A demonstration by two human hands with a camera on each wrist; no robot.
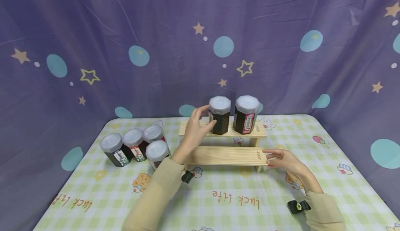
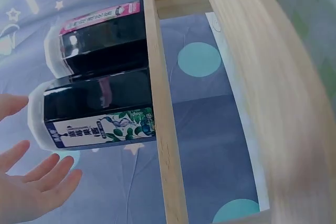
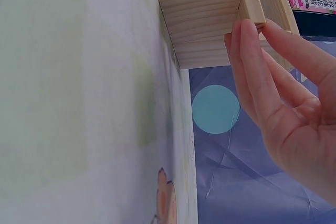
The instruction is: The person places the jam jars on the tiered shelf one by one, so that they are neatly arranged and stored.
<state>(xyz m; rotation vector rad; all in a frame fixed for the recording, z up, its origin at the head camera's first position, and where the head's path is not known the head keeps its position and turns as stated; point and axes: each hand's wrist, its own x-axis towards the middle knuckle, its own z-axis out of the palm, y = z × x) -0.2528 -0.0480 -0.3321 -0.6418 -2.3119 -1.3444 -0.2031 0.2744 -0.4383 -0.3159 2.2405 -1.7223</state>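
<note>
A two-tier wooden shelf (image 1: 229,155) stands on the table, with two dark jars with whitish lids on its upper board. My left hand (image 1: 195,128) is beside the left jar (image 1: 220,121), fingers and thumb spread around its side. In the left wrist view, a gap shows between the fingers (image 2: 55,174) and this jar (image 2: 100,111), whose white label has a leafy print. The right jar (image 1: 245,116) carries a pink label. At the lower board's right end, my right hand (image 1: 285,161) pinches the board's corner between thumb and fingers, as the right wrist view (image 3: 294,93) shows.
Several similar lidded jars (image 1: 133,144) stand grouped on the table left of the shelf. A green checked cloth (image 1: 231,213) covers the table. Behind it hangs a purple curtain (image 1: 175,26) with stars and blue spots. Dark wrist devices (image 1: 298,206) show by both sleeves.
</note>
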